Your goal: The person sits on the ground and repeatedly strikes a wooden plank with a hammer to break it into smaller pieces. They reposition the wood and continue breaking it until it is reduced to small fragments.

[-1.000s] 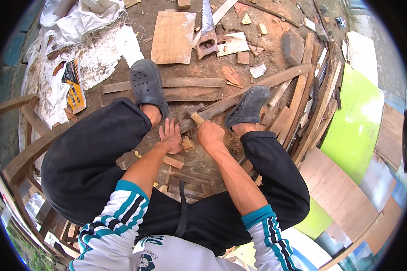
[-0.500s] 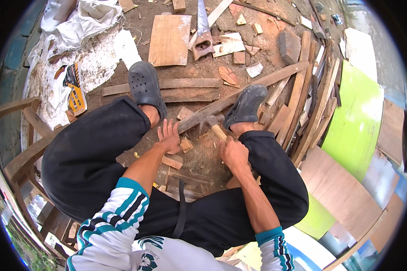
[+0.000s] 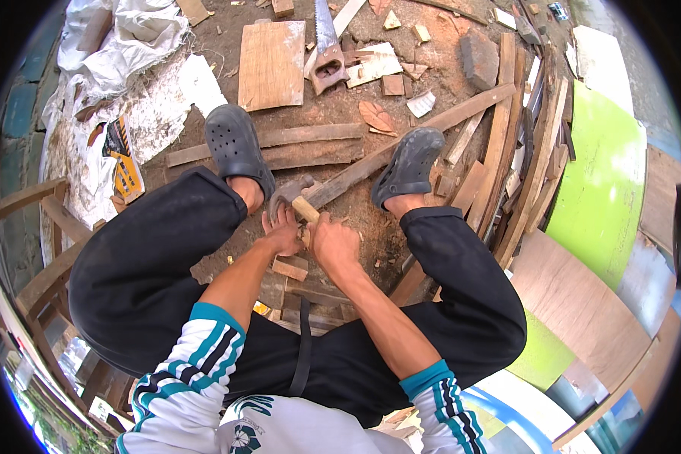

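Note:
My right hand (image 3: 336,244) is closed round the light wooden handle of a claw hammer (image 3: 305,209). The hammer's rusty head lies over the near end of a long wooden beam (image 3: 401,153), just ahead of my left hand. With its fingers stretched out, my left hand (image 3: 283,231) rests low by that beam end; what lies under its fingertips is hidden. A short wood block (image 3: 290,267) sits just below my left wrist. The beam slants away to the right, passing by my right clog (image 3: 410,168).
A hand saw (image 3: 328,57) and a square board (image 3: 272,65) lie ahead. Two wooden strips (image 3: 310,135) rest beside my left clog (image 3: 238,147). Long planks (image 3: 499,129) and a green panel (image 3: 601,181) are at the right. A wooden frame (image 3: 53,257) stands at the left.
My right hand has swung left and slightly up with the hammer, bringing its head over the beam end near my left hand. My left hand stays almost in place.

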`<state>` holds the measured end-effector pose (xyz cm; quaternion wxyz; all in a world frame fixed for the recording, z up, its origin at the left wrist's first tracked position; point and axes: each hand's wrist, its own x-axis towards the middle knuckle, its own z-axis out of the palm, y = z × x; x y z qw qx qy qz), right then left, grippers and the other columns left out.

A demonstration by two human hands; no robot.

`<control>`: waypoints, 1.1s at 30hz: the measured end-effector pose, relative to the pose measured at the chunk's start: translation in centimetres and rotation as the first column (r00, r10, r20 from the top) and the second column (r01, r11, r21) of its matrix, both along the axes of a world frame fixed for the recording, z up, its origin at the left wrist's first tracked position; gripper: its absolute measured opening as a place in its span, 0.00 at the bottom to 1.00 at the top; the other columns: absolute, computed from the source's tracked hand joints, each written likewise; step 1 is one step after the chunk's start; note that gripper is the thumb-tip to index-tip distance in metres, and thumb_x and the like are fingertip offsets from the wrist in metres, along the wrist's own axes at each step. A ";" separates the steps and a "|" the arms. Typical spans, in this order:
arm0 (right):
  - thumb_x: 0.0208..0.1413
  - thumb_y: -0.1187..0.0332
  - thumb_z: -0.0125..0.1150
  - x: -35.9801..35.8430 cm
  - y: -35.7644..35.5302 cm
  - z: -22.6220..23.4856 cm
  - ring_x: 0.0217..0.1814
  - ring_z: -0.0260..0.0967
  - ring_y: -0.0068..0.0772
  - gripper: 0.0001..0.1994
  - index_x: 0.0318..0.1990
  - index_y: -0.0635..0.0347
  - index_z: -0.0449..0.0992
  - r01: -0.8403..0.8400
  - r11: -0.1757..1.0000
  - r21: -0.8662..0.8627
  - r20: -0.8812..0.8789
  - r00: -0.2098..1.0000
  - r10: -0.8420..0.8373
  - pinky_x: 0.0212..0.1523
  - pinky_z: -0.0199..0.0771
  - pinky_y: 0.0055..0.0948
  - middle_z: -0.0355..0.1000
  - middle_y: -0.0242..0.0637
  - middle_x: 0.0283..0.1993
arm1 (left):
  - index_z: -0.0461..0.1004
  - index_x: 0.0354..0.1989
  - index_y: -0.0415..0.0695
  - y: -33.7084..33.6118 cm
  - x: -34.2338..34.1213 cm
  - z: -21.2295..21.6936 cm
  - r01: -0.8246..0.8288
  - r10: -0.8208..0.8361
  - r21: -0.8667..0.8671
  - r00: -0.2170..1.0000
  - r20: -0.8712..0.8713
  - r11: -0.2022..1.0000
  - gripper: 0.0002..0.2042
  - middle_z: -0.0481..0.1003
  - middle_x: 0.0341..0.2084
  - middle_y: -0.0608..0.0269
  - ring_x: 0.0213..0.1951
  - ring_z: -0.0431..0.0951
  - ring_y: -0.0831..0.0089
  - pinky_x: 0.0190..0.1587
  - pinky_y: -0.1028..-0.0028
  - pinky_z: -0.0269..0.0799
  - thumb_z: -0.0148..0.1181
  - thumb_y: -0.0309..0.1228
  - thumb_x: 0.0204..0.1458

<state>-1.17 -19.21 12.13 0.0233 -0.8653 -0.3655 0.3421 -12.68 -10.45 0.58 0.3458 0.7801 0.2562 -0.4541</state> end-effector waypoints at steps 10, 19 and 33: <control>0.64 0.57 0.52 0.9 0.1 0.2 0.29 0.78 0.56 0.18 0.40 0.68 0.72 -0.114 0.993 -0.011 0.049 0.992 0.115 0.29 0.78 0.49 0.77 0.54 0.28 | 0.28 0.71 0.29 -0.1 -0.5 -1.7 0.016 -0.017 -0.038 0.999 -0.030 0.999 0.60 0.27 0.72 0.33 0.70 0.13 0.36 0.68 0.37 0.23 0.68 0.50 0.45; 0.64 0.56 0.51 2.7 -2.9 1.4 0.30 0.77 0.59 0.18 0.40 0.66 0.72 0.052 0.998 0.046 0.005 0.999 -0.052 0.32 0.76 0.52 0.75 0.59 0.29 | 0.26 0.71 0.31 0.1 0.2 -0.6 0.067 -0.067 0.028 0.998 -0.001 0.997 0.61 0.21 0.70 0.31 0.70 0.12 0.35 0.68 0.38 0.26 0.68 0.52 0.46; 0.66 0.37 0.38 -2.2 -2.0 -4.9 0.11 0.56 0.25 0.32 0.29 0.60 0.63 0.998 0.022 -0.058 -0.711 -0.026 -0.703 0.11 0.58 0.27 0.58 0.31 0.15 | 0.26 0.71 0.34 -0.8 -0.6 0.1 -0.017 0.013 0.040 0.994 0.104 0.999 0.61 0.24 0.71 0.32 0.70 0.15 0.34 0.68 0.37 0.27 0.71 0.48 0.43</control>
